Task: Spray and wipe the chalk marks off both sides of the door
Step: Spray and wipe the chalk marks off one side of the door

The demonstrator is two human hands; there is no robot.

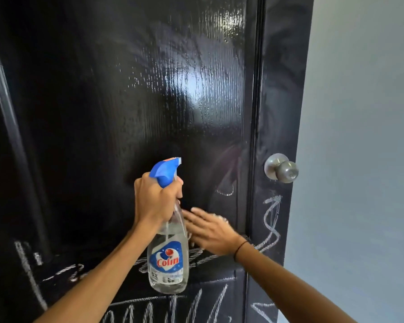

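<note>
Head view, left hand (158,201) gripping spray bottle (168,257)

Black door (103,101) glossy-wet above; chalk marks (272,220) below (white).

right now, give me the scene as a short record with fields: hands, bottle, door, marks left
left hand: left hand grips the neck of the spray bottle, below the blue trigger head
right hand: right hand lies flat against the door, fingers straight; something pale shows under the fingers, a cloth cannot be confirmed
spray bottle: clear Colin spray bottle, upright, nozzle toward the door
door: black door, upper panel glossy and wet-looking
door knob: round metal door knob at the right edge
marks left: chalk marks below the knob and across the lower panel
</note>
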